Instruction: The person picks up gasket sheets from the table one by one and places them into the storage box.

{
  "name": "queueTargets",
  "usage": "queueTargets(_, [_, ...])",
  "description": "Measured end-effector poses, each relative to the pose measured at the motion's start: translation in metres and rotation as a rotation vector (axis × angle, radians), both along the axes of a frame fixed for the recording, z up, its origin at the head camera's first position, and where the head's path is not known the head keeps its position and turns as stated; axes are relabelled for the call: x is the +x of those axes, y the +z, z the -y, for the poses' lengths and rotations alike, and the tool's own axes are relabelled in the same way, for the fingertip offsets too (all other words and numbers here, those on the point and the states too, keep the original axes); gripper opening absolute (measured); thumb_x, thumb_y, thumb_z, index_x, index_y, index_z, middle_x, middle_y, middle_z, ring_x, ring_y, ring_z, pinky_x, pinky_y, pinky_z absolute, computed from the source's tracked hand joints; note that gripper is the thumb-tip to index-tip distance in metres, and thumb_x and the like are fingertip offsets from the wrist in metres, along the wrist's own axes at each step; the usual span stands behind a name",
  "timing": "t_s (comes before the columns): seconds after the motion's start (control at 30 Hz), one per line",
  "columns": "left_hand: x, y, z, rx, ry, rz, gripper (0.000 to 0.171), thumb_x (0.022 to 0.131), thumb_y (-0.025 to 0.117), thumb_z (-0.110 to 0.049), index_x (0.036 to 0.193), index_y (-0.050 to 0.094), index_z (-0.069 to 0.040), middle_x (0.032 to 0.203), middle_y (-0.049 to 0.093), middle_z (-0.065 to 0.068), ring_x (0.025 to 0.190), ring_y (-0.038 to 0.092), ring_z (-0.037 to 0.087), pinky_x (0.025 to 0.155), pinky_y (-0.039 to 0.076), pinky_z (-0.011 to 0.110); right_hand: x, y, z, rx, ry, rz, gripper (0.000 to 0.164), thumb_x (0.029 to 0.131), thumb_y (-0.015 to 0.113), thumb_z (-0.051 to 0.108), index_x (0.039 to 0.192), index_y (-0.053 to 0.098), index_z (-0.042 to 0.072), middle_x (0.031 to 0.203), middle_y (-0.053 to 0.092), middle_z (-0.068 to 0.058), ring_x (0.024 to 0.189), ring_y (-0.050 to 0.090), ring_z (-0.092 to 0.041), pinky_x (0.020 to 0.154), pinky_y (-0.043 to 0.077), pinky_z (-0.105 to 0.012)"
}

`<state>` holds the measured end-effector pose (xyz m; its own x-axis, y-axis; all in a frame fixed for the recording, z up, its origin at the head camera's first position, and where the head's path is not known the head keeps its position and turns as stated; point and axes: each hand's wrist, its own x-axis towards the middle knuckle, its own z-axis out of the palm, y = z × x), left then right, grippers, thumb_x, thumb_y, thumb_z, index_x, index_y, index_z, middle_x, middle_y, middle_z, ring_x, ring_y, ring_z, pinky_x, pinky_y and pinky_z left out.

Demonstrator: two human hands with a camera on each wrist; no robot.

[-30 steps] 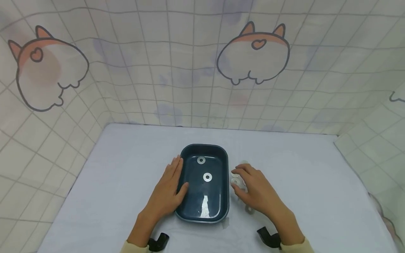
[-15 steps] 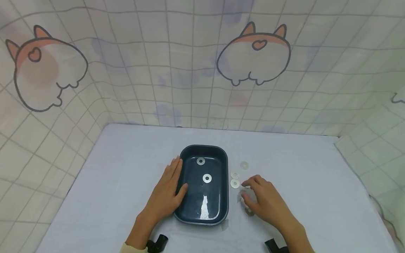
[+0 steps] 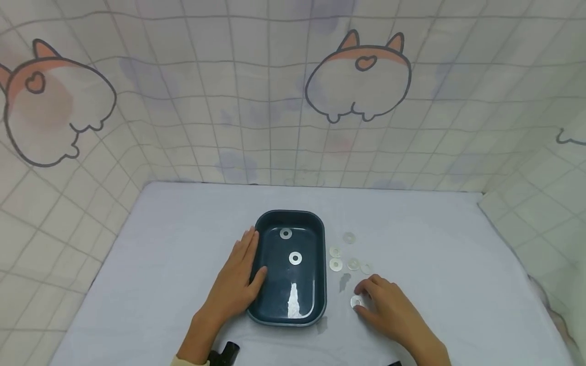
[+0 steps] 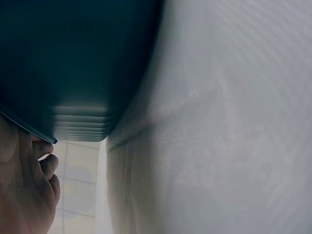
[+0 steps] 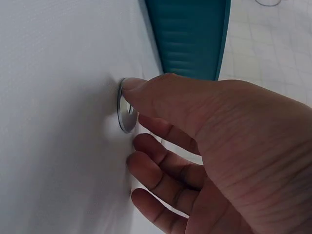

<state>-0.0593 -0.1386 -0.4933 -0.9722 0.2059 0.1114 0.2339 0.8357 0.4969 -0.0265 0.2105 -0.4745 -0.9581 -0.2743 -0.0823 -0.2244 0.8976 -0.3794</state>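
Observation:
A dark teal rectangular tray (image 3: pixel 317 317) stands on the white-covered table, with two flat metal washers (image 3: pixel 295 258) lying inside. My left hand (image 3: pixel 233 284) rests along its left side, fingers straight and thumb over the rim; the left wrist view shows the fingers (image 4: pixel 48 165) beside the tray's outer wall. To the right of the tray, my right hand (image 3: pixel 391 310) has thumb and index finger bent around the edges of one washer (image 5: pixel 127 114), which is at the cloth. In the right wrist view the thumb covers part of that washer, and the other fingers are loosely curled.
Several more washers (image 3: pixel 336 264) lie on the cloth between the tray and my right hand. Grey patches (image 3: pixel 345 282) mark the cloth beside the tray. A tiled-pattern curtain (image 3: pixel 270 137) with cartoon animals hangs behind the table (image 3: pixel 435 244).
My right hand has moved toward the near side, away from the group of washers, onto a single washer closer to me. The left hand keeps its place on the tray.

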Motion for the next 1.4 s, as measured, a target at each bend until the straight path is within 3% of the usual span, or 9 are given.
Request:
queueTargets(0.2, [-0.002, 0.002, -0.001, -0.007, -0.008, -0.008, 0.084, 0.104, 0.061, -0.033, 0.172, 0.015, -0.015, 0.181, 0.015, 0.002, 0.168, 0.017, 0.023, 0.139, 0.015, 0.042, 0.003, 0.001, 0.002, 0.018, -0.028, 0.011, 0.021, 0.082, 0.089, 0.018, 0.098, 0.076, 0.020, 0.093, 0.071, 0.007, 0.084, 0.058, -0.007, 0.085, 0.058, -0.040])
queueTargets(0.37, [-0.002, 0.001, -0.004, -0.008, -0.019, -0.006, 0.083, 0.103, 0.060, -0.033, 0.171, 0.017, -0.014, 0.180, 0.017, 0.003, 0.168, 0.018, 0.023, 0.137, 0.021, 0.049, 0.006, 0.000, 0.003, 0.049, -0.051, 0.019, 0.019, 0.080, 0.090, 0.019, 0.095, 0.079, 0.017, 0.091, 0.074, 0.004, 0.081, 0.059, -0.009, 0.085, 0.060, -0.042])
queueTargets(0.6, [-0.003, -0.003, -0.009, -0.005, -0.023, 0.007, 0.083, 0.104, 0.059, -0.036, 0.172, 0.015, -0.016, 0.181, 0.015, 0.000, 0.168, 0.017, 0.022, 0.136, 0.023, 0.051, 0.013, -0.003, 0.000, 0.077, -0.087, -0.060, 0.018, 0.079, 0.090, 0.018, 0.093, 0.079, 0.015, 0.089, 0.075, 0.002, 0.077, 0.062, -0.012, 0.079, 0.059, -0.042])
queueTargets(0.8, [-0.004, -0.001, -0.002, -0.021, -0.006, 0.025, 0.082, 0.106, 0.056, -0.037, 0.172, 0.012, -0.019, 0.181, 0.012, -0.003, 0.168, 0.014, 0.019, 0.139, 0.017, 0.043, 0.008, -0.004, 0.006, 0.071, -0.069, -0.058, 0.020, 0.078, 0.091, 0.022, 0.094, 0.079, 0.017, 0.087, 0.073, 0.005, 0.076, 0.057, -0.008, 0.076, 0.057, -0.037])
queueTargets(1.13, [-0.003, 0.002, -0.001, -0.002, 0.008, 0.001, 0.083, 0.104, 0.059, -0.032, 0.172, 0.015, -0.016, 0.181, 0.014, 0.001, 0.168, 0.018, 0.025, 0.136, 0.023, 0.054, -0.001, 0.004, 0.005, 0.107, -0.018, -0.067, 0.019, 0.078, 0.092, 0.021, 0.090, 0.077, 0.019, 0.082, 0.070, 0.009, 0.073, 0.055, -0.006, 0.074, 0.057, -0.034])
queueTargets(1.4, [0.000, 0.002, 0.001, -0.004, 0.002, -0.008, 0.084, 0.103, 0.060, -0.032, 0.171, 0.015, -0.014, 0.180, 0.015, 0.003, 0.168, 0.018, 0.025, 0.136, 0.023, 0.054, 0.003, 0.001, 0.009, 0.164, 0.041, -0.144, 0.021, 0.077, 0.092, 0.020, 0.083, 0.072, 0.019, 0.075, 0.062, 0.012, 0.070, 0.049, -0.004, 0.069, 0.051, -0.028])
